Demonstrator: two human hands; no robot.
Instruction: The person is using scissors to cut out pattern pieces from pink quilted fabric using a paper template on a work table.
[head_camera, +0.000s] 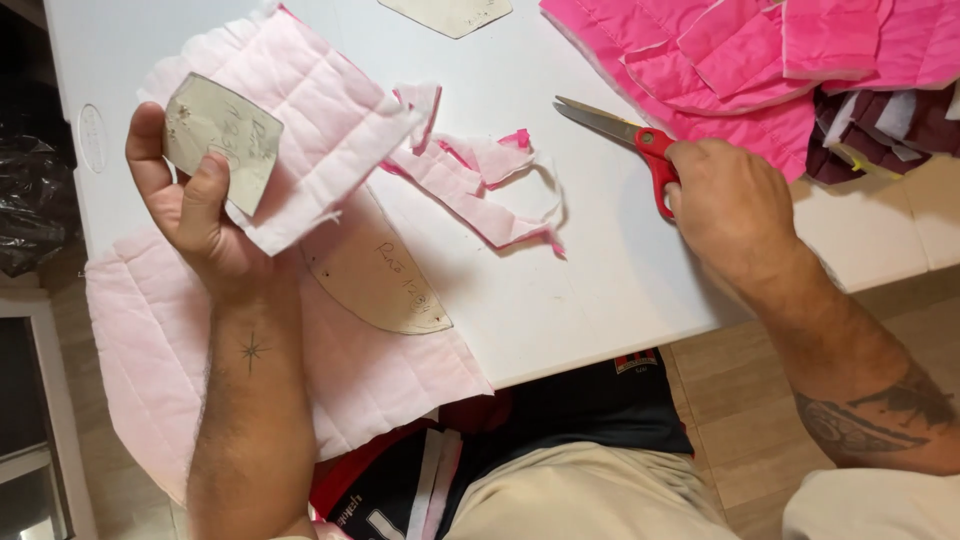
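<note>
Two hands: scissors (625, 135), cardboard template (222, 140).

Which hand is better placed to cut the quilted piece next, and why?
Probably the right hand: it already grips the red-handled scissors on the table. The left hand is occupied, pinching the cardboard pattern against the quilted piece.

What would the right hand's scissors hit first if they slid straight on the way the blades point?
Probably bare white table first. The right hand aims the red-handled scissors up-left; that line seems to pass above the pink fabric scraps, though depth is unclear.
</note>
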